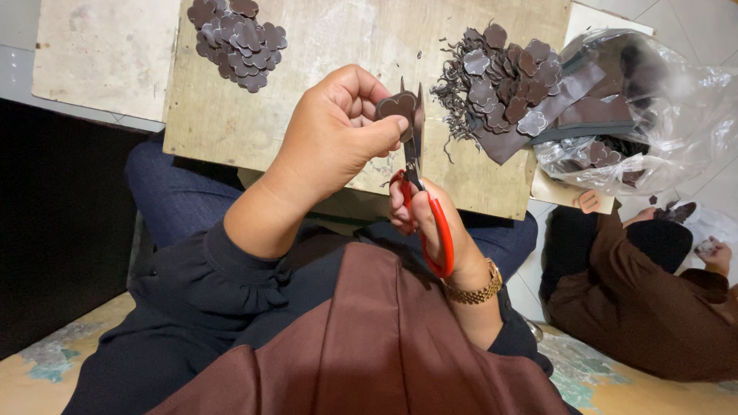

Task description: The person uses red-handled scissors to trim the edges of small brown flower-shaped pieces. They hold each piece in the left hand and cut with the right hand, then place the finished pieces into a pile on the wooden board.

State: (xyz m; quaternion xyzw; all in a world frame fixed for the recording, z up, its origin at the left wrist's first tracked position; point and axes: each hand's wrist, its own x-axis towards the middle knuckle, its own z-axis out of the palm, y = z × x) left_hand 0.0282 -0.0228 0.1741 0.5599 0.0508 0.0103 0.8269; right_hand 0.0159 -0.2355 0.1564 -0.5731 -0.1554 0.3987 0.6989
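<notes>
Head view, looking down over the lap: the trimming of dark brown, flower-shaped leather-like cutouts looks partly done. A heap of trimmed brown flower pieces (237, 40) lies at the far left of the pale, scuffed wooden board serving as a counter (231, 131), well apart from the far-right heap of brown flower shapes mixed with thin curly offcuts and strips (507, 88), which seems to hold what is left to cut together with the waste. Just right of that heap a clear crumpled plastic bag (653, 107) holds more dark brown material, so a good deal appears to remain. The left hand (334, 134) is raised over the near edge of the counter, wrist bent, its fingers (384, 131) pinched together on one small brown flower-shaped cutout (396, 105), thumb pressing it from the near side. The right hand (430, 223), with a gold-coloured bracelet at the wrist, comes up from below, fingers closed through the loops of the red-handled scissors (427, 204); the blades point away and stand upright just beside the held piece, touching or nearly touching its right edge. At the near right, another person in brown clothing (638, 300) sits on the floor.
</notes>
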